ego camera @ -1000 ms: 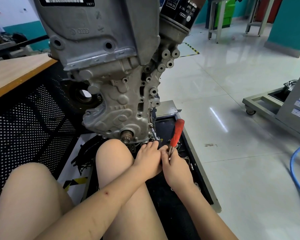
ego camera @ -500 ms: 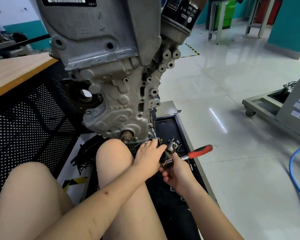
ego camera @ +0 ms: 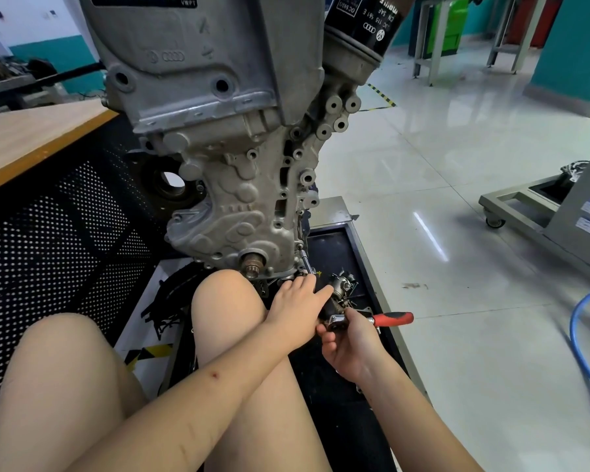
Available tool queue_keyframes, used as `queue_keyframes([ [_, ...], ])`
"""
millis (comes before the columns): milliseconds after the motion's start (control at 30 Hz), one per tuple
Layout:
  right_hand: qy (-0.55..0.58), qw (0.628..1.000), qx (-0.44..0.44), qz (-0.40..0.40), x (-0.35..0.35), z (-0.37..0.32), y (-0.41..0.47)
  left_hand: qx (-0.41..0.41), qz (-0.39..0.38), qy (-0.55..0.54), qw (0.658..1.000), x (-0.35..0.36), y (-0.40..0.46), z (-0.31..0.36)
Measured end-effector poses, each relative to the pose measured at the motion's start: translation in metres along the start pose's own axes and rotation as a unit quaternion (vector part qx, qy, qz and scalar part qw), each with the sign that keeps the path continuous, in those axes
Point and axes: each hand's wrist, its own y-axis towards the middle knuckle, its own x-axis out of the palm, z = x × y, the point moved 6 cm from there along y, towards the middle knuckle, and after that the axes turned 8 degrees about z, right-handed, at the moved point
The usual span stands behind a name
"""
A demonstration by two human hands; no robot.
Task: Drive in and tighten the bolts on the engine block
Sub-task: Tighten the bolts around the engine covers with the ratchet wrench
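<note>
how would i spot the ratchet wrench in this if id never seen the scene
Start at the big grey engine block and drop to the hands below it. The ratchet wrench sits in the right hand, the only tool with a red handle.

the person's left forearm crosses over the bare right knee (ego camera: pixel 229 301), and the left hand (ego camera: pixel 298 310) lies palm down, fingers stretched forward and loosely together. the right hand (ego camera: pixel 349 342) sits just beside it, palm up, fingers curled around a red-handled chrome ratchet wrench (ego camera: pixel 372 320).
</note>
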Motion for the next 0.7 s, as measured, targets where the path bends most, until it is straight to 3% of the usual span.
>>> queue_keyframes([
  [333,0.076,0.996,0.039,-0.004,0.000,0.003,0.005,0.006,0.003,-0.004,1.000,0.002,0.001,0.001],
  [433,0.015,1.000,-0.007,0.013,-0.001,-0.002,0.005,0.004,0.009,-0.007,1.000,0.003,0.001,0.000],
  [500,-0.109,0.989,-0.092,0.047,-0.003,-0.010,0.005,0.004,0.016,-0.008,1.000,0.003,0.002,0.000],
  [567,-0.251,0.936,-0.236,0.075,-0.001,-0.021,0.000,0.005,0.023,-0.008,1.000,0.004,0.002,-0.001],
  [633,-0.386,0.837,-0.380,0.083,0.006,-0.029,-0.009,0.003,0.026,-0.013,1.000,0.004,0.001,-0.001],
  [700,-0.495,0.733,-0.457,0.093,0.012,-0.030,-0.015,-0.001,0.026,-0.016,1.000,0.005,0.001,-0.002],
])
